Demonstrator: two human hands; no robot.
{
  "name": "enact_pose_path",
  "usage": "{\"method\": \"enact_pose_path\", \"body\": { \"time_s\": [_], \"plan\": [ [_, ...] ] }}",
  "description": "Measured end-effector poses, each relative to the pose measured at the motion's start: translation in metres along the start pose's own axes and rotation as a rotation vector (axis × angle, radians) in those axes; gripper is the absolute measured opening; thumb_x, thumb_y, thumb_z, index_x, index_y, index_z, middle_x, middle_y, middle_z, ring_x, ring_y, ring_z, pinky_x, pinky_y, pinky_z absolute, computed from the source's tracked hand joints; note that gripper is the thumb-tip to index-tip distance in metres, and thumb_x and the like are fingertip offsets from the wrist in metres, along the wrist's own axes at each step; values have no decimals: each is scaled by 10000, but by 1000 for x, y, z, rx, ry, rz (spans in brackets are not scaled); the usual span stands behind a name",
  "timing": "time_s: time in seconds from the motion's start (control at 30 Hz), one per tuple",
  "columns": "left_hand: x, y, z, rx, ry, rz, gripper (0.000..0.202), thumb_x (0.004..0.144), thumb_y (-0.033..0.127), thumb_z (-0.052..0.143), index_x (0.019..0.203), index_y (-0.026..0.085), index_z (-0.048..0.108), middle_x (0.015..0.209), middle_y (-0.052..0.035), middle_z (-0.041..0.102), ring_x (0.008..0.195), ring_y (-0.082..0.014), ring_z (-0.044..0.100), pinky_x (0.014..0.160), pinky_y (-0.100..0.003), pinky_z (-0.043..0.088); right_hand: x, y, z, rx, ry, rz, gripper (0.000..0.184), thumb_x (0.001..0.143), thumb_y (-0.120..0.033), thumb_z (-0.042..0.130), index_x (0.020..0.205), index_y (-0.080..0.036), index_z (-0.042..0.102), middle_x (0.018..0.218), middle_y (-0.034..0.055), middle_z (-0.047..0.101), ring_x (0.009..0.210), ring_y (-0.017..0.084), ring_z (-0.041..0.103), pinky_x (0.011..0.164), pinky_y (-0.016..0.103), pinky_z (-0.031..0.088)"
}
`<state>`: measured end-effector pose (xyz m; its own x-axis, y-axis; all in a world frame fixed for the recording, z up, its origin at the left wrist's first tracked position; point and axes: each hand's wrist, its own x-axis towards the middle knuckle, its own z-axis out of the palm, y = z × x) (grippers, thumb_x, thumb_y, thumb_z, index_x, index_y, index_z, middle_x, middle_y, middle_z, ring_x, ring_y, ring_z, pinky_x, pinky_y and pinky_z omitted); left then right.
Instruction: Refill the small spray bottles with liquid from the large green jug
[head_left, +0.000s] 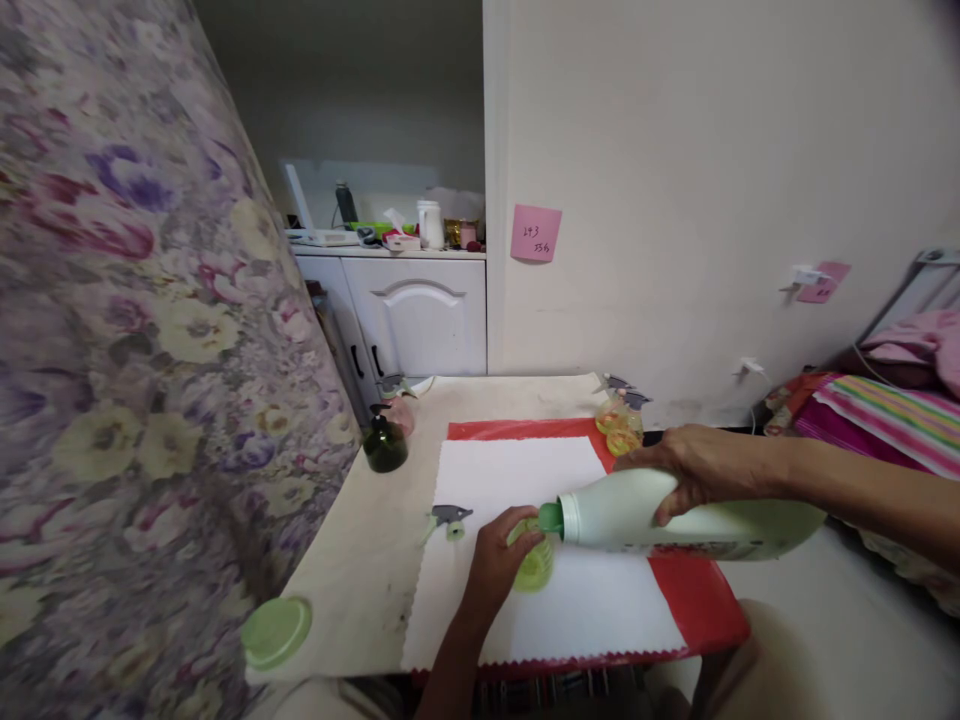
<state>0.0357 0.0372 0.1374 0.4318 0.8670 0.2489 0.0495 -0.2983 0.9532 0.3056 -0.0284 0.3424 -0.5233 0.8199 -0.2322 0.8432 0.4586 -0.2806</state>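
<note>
**First speaker:** What is seen at the left?

**Second speaker:** A floral fabric (112, 350) is hung along the left edge. Beside it, on the tabletop (367, 560), a round green lid (276, 630) is laid near the front corner. A dark green bottle (385, 445) is stood farther back. A grey spray head (450, 518) is laid at the left edge of a white cloth (510, 480), which is spread over a red sheet (697, 600).

**First speaker:** And the hands?

**Second speaker:** The left hand (495, 565) is wrapped around a small yellow-green bottle (536, 570), which is held on the white cloth, near its middle. The right hand (697, 470) is clasped over a large pale green bottle (675, 520). This bottle is tipped on its side, with its green neck brought to the small bottle's top. Whether the two are touching cannot be told.

**First speaker:** What is found farther right?

**Second speaker:** Two yellow spray bottles (621, 420) are stood at the back of the red sheet, behind the right hand. A striped blanket (877, 410) is seen at the far right.
</note>
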Motion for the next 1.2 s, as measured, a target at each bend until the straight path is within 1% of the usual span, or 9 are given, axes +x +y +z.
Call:
{"method": "enact_pose_path", "body": {
  "time_s": [0.13,0.3,0.47,0.53,0.67,0.8,1.0,1.13,1.2],
  "plan": [
    [0,1,1,-2,-2,-6,202,767,226,646,956,198,713,990,-40,735,978,-230,649,895,-310,465,0,2,1,-21,1,-11,478,777,-580,635,1102,-230,627,808,26,718,672,200,671,554,250,423],
    [2,-1,2,-8,13,-17,204,760,220,658,954,196,715,993,-35,736,980,-225,649,895,-303,468,0,1,2,1,8,7,415,795,-530,633,1084,-232,634,823,28,719,693,210,674,561,251,432],
    [2,-2,2,0,8,-4,200,761,219,660,952,198,718,990,-32,737,977,-223,651,892,-299,470,-1,1,2,15,42,-3,330,798,-479,643,1033,-248,661,773,17,707,647,199,656,537,250,409],
    [2,-2,2,2,10,-4,206,761,223,663,958,198,718,998,-34,738,984,-225,651,896,-300,470,-1,1,2,43,54,-13,338,785,-482,659,1035,-253,670,766,16,710,638,200,653,531,252,406],
    [1,-2,2,-3,18,-12,213,765,227,657,967,196,718,1011,-39,739,991,-228,652,905,-303,470,-3,1,5,96,69,-20,440,762,-516,683,1117,-258,661,745,9,712,608,190,645,523,247,409],
    [0,-3,1,5,17,-17,211,770,229,651,968,202,717,1019,-38,738,1005,-230,648,913,-309,469,-6,5,13,119,87,-8,451,772,-534,666,1133,-264,654,789,14,713,622,178,639,536,235,411],
    [1,-2,0,18,20,-22,204,769,235,649,960,210,718,1019,-34,737,1011,-233,644,924,-321,467,-11,15,33,183,158,37,419,739,-538,692,1045,-252,681,809,27,713,676,202,642,567,241,426],
    [2,0,0,26,17,-24,211,774,244,638,967,205,713,1021,-42,735,1014,-239,644,933,-338,467,-15,20,46,241,161,41,424,766,-529,668,1086,-252,659,828,24,700,674,185,623,572,226,428],
    [2,2,1,31,12,-26,214,780,255,632,974,205,710,1027,-46,734,1017,-242,643,934,-345,468,-17,23,53,264,179,61,436,754,-522,680,1105,-264,659,812,20,694,669,188,615,565,227,421]
  ]
}}
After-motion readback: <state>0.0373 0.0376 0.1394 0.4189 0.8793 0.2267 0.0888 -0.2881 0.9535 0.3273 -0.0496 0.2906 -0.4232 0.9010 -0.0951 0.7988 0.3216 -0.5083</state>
